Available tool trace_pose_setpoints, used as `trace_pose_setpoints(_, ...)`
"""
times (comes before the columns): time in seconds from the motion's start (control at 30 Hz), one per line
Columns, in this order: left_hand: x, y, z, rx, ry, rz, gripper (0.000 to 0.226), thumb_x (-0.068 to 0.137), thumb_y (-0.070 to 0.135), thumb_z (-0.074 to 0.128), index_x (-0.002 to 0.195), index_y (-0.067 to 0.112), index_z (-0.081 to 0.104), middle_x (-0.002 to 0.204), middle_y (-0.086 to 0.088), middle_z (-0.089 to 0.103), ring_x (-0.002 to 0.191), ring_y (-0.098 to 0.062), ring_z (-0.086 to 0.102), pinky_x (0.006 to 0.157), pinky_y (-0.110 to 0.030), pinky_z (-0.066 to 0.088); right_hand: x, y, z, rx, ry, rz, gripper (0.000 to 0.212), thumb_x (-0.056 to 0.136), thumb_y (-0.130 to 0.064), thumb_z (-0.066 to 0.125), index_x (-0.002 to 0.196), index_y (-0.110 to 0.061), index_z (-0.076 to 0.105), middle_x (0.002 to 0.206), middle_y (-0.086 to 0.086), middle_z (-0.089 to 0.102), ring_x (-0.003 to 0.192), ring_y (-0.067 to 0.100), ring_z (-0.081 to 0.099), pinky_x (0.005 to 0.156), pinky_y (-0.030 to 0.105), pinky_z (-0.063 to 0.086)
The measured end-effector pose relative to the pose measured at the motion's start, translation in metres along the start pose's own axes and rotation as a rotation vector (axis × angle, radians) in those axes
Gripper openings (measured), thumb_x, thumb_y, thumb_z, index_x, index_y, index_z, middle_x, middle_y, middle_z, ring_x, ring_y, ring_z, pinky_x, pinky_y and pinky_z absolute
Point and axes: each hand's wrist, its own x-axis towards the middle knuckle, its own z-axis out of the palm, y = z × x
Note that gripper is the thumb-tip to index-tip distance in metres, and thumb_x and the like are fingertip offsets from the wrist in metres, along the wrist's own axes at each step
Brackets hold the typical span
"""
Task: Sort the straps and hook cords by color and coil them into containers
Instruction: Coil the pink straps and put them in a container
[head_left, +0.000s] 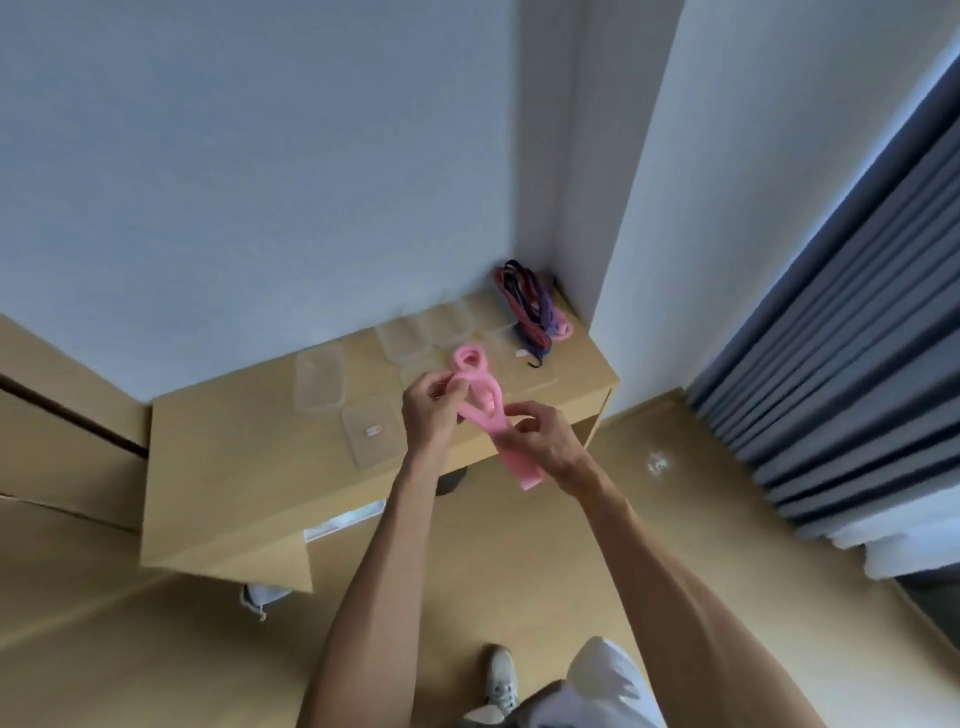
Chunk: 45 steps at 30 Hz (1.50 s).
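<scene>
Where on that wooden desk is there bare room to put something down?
The light wooden desk is bare at its near-left part, left of the clear plastic containers. The far-right corner is crowded by the tangled red and purple straps.

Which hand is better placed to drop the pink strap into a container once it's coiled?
Probably the left hand: it pinches the pink strap by its coiled end, closer to the clear containers.
</scene>
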Motion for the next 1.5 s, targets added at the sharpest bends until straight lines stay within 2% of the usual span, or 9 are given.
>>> trace_pose_setpoints(0.37, 0.129, -0.046, -0.009, 0.242, 0.066, -0.106, 0.025, 0.077, 0.001, 0.064, 0.095, 0.012, 0.078, 0.090, 0.001, 0.075, 0.082, -0.015, 0.065, 0.068, -0.022, 0.047, 0.150, 0.014, 0.062, -0.242, 0.250, 0.154, 0.029, 0.085, -0.024, 0.068, 0.111, -0.011, 0.072, 0.087, 0.001, 0.071, 0.078, 0.021, 0.065, 0.072, 0.031, 0.053)
trace_pose_setpoints(0.53, 0.202, -0.066, 0.029, 0.297, 0.077, -0.117, 0.015, 0.080, 0.001, 0.069, 0.093, 0.006, 0.076, 0.085, 0.004, 0.070, 0.076, -0.009, 0.061, 0.060, -0.001, 0.039, 0.233, 0.014, 0.048, -0.261, 0.294, 0.171, 0.026, 0.080, -0.006, 0.062, 0.104, -0.008, 0.070, 0.088, 0.010, 0.074, 0.074, 0.026, 0.066, 0.064, 0.037, 0.055)
trace_pose_setpoints(0.67, 0.249, -0.077, 0.050, 0.352, 0.065, -0.124, 0.013, 0.079, 0.001, 0.071, 0.089, 0.008, 0.073, 0.079, 0.010, 0.066, 0.072, -0.002, 0.059, 0.062, -0.003, 0.040, 0.290, 0.022, 0.032, -0.339, 0.191, 0.200, 0.031, 0.079, 0.000, 0.061, 0.109, -0.004, 0.069, 0.092, 0.012, 0.074, 0.072, 0.026, 0.064, 0.058, 0.032, 0.051)
trace_pose_setpoints(0.83, 0.286, -0.088, 0.075, 0.390, 0.036, -0.182, 0.008, 0.083, 0.004, 0.069, 0.090, 0.004, 0.073, 0.086, -0.003, 0.073, 0.079, -0.018, 0.066, 0.067, -0.017, 0.047, 0.333, 0.031, 0.029, -0.336, 0.255, 0.282, 0.029, 0.078, 0.008, 0.057, 0.102, -0.001, 0.071, 0.092, 0.017, 0.073, 0.077, 0.031, 0.064, 0.069, 0.043, 0.057)
trace_pose_setpoints(0.97, 0.306, -0.107, 0.091, 0.431, 0.001, -0.246, 0.009, 0.087, 0.010, 0.067, 0.092, 0.007, 0.074, 0.087, -0.004, 0.073, 0.081, -0.021, 0.065, 0.070, -0.031, 0.053, 0.351, 0.042, 0.033, -0.379, 0.238, 0.345, 0.030, 0.080, 0.009, 0.057, 0.105, -0.001, 0.070, 0.094, 0.017, 0.074, 0.074, 0.028, 0.062, 0.063, 0.030, 0.049)
trace_pose_setpoints(1.1, 0.314, -0.122, 0.099, 0.444, -0.026, -0.284, 0.012, 0.089, 0.014, 0.068, 0.096, 0.007, 0.074, 0.093, -0.006, 0.073, 0.085, -0.022, 0.065, 0.076, -0.031, 0.052, 0.363, 0.054, 0.033, -0.451, 0.170, 0.428, 0.039, 0.078, 0.009, 0.054, 0.112, -0.004, 0.068, 0.098, 0.016, 0.073, 0.086, 0.034, 0.066, 0.072, 0.036, 0.054)
trace_pose_setpoints(1.27, 0.322, -0.124, 0.100, 0.456, -0.115, -0.304, 0.016, 0.091, 0.015, 0.066, 0.102, 0.012, 0.076, 0.095, -0.003, 0.072, 0.085, -0.016, 0.062, 0.066, -0.005, 0.040, 0.372, 0.058, 0.029, -0.531, 0.103, 0.423, 0.038, 0.076, 0.008, 0.052, 0.108, -0.002, 0.069, 0.100, 0.018, 0.072, 0.090, 0.036, 0.066, 0.077, 0.041, 0.056)
trace_pose_setpoints(1.4, 0.322, -0.121, 0.097, 0.492, -0.128, -0.308, 0.012, 0.090, 0.011, 0.065, 0.089, 0.014, 0.076, 0.081, 0.000, 0.071, 0.076, -0.017, 0.062, 0.059, -0.011, 0.040, 0.378, 0.053, 0.029, -0.639, 0.019, 0.434, 0.037, 0.081, -0.001, 0.057, 0.115, -0.009, 0.068, 0.111, 0.013, 0.069, 0.099, 0.032, 0.065, 0.084, 0.034, 0.051)
trace_pose_setpoints(1.5, 0.317, -0.118, 0.094, 0.511, -0.124, -0.317, 0.018, 0.091, 0.009, 0.063, 0.100, 0.014, 0.078, 0.096, -0.003, 0.074, 0.089, -0.020, 0.067, 0.076, -0.029, 0.051, 0.380, 0.047, 0.029, -0.687, 0.083, 0.410, 0.036, 0.084, -0.004, 0.059, 0.119, -0.009, 0.067, 0.113, 0.014, 0.068, 0.099, 0.033, 0.065, 0.083, 0.035, 0.050)
